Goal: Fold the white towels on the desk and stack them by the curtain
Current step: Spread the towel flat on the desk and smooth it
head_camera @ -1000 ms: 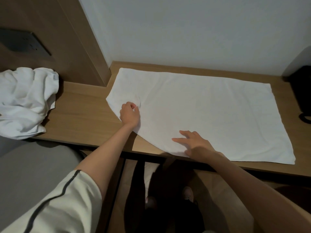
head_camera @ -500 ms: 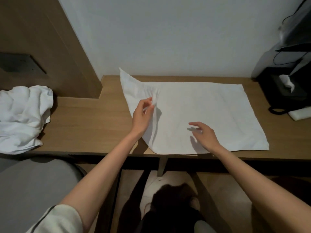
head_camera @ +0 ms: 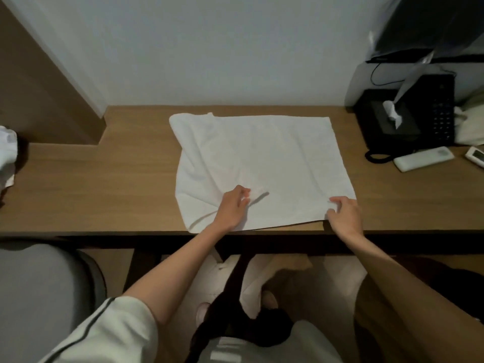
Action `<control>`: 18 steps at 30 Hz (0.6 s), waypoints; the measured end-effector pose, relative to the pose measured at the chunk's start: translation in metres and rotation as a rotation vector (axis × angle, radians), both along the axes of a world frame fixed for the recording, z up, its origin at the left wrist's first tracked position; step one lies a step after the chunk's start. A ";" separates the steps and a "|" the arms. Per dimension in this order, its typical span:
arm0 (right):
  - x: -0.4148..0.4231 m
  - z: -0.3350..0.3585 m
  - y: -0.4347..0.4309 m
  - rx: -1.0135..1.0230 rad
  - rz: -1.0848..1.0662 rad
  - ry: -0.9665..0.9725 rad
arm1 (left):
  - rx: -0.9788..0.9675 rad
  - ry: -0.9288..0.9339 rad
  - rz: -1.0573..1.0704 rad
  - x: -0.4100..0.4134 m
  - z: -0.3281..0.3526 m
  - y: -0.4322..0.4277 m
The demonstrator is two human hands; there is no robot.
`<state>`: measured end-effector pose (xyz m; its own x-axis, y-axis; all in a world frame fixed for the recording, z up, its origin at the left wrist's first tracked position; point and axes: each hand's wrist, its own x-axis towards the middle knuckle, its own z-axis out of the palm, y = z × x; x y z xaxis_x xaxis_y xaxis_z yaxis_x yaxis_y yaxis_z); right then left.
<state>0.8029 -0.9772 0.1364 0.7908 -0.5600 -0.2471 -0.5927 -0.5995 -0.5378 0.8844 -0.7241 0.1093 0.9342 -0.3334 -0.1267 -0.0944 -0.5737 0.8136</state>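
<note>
A white towel [head_camera: 264, 158] lies on the wooden desk [head_camera: 104, 195], its left part folded over toward the right, leaving a rumpled double layer along the left side. My left hand [head_camera: 231, 208] pinches the folded-over corner near the towel's front middle. At the towel's near right corner, my right hand [head_camera: 344, 213] has its fingers curled on the cloth. A second white towel [head_camera: 7, 153] sits crumpled at the desk's far left, mostly out of view.
A black phone [head_camera: 440, 111] and a black tissue box [head_camera: 377, 121] stand at the desk's right end, with a white remote [head_camera: 424, 159] and a small white device [head_camera: 477, 156] beside them. A grey chair [head_camera: 39, 297] is below left. A wooden panel [head_camera: 52, 100] juts out at back left.
My left hand carried the towel's left corner from the far left over to the front middle. My right hand slid from the towel's middle to its near right corner. The view shifted right.
</note>
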 end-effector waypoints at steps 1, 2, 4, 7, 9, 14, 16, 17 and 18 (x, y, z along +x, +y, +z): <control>-0.004 -0.005 -0.009 0.006 -0.005 0.008 | 0.056 -0.035 0.017 -0.004 -0.004 -0.004; -0.007 -0.009 -0.017 0.014 -0.008 0.009 | 0.104 -0.066 0.039 -0.006 -0.007 -0.008; -0.011 -0.017 -0.030 0.023 -0.003 0.013 | 0.206 -0.117 0.054 -0.009 -0.009 -0.016; -0.014 -0.026 -0.044 0.025 0.031 0.034 | 0.356 -0.192 0.017 -0.012 -0.012 -0.024; -0.015 -0.029 -0.051 0.028 0.029 0.032 | 0.426 -0.237 0.018 -0.011 -0.013 -0.029; -0.013 -0.030 -0.064 0.101 -0.072 -0.007 | 0.597 -0.245 0.071 -0.008 -0.011 -0.046; -0.012 -0.030 -0.070 0.138 -0.114 -0.004 | 0.650 -0.204 0.075 -0.008 -0.009 -0.053; -0.012 -0.030 -0.073 0.162 -0.123 -0.010 | 0.669 -0.190 0.075 -0.007 -0.008 -0.056; -0.013 -0.030 -0.075 0.189 -0.124 -0.018 | 0.680 -0.183 0.078 -0.007 -0.008 -0.057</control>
